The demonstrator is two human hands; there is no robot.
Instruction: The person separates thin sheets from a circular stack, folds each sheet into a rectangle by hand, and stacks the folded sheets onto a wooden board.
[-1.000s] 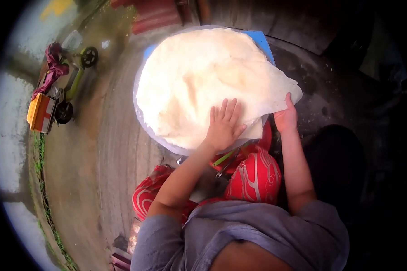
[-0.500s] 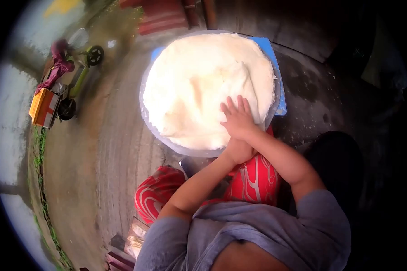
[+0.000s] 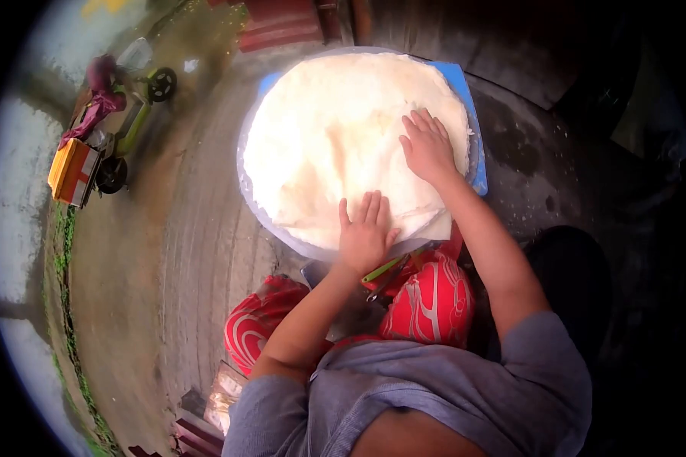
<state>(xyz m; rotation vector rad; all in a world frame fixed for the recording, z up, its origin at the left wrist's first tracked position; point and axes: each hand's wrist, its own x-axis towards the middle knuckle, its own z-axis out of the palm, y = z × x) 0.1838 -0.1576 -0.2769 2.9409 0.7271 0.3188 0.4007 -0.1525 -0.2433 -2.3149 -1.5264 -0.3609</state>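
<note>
A broad, round, cream-white soft sheet or layer [image 3: 320, 129] spreads in front of me; I cannot tell its material. Glare washes out much of its surface, and shallow folds run through its middle and near side. My left hand [image 3: 364, 234] lies flat on its near edge, fingers pointing away from me and slightly apart. Farther out, near the right edge, my right hand [image 3: 431, 148] rests flat with spread fingers. Beneath the layer, a pale translucent rim [image 3: 253, 196] shows around the edge.
Under the rim, corners of a blue surface [image 3: 476, 171] stick out. Between my red-clad knees [image 3: 431, 305] lies a green-handled tool [image 3: 383, 269]. A green scooter [image 3: 133, 126] with an orange-and-white box [image 3: 75, 174] stands left. Dark red slabs or steps [image 3: 278, 23] sit at the back.
My hands were close together at the near right edge, arms crossing. Now my left has moved left onto the near edge, my right farther out and right. The raised fold on the right looks flatter.
</note>
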